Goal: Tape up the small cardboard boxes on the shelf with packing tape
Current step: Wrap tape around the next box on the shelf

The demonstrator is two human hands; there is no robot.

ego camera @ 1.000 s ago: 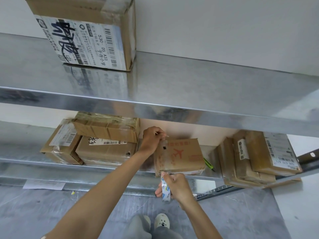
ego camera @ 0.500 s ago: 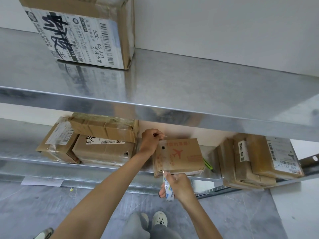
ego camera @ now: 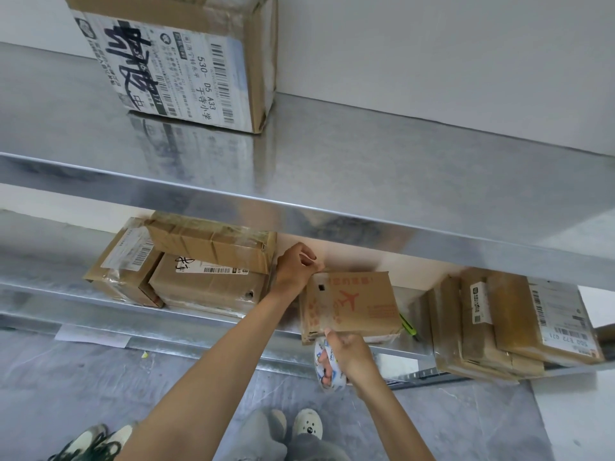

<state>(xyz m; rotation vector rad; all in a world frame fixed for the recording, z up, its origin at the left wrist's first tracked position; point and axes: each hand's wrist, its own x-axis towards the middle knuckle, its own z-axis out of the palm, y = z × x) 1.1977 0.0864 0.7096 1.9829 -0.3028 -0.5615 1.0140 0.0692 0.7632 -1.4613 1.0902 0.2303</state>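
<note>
Well to the left of the plane box (ego camera: 352, 304), the small carton with the red aeroplane print that I am taping, a stack of parcels (ego camera: 206, 261) lies on the same lower shelf (ego camera: 66, 294), apart from my work. My left hand (ego camera: 296, 267) is at the plane box's far left corner, fingers curled and pinching there. I judge it pins the free end of the tape, though I cannot tell whether tape or only cardboard is between the fingertips. The plane box itself stands at the front lip of the shelf, and a glossy strip seems to run down its left part toward me. Just below its near edge my right hand (ego camera: 349, 354) grips the tape roll (ego camera: 327, 364), fingers hooked through the core, thumb up against the cardboard. Just right of the plane box a green tool (ego camera: 407, 326), a cutter or pen by the look, lies on the shelf, and further right sits another pile of parcels (ego camera: 515, 321)

What worries me: I pull the roll down and toward me while the plane box sits right at the lip, so too hard a tug could drag it off the shelf or tip it forward. If my left pinch slips, the end lifts and the strip may curl and stick to itself. A slack or slanted pull would lay the tape crooked or wrinkled, missing the seam. And the green tool lies beyond the plane box from my left hand, so reaching for it means letting one end go
</note>
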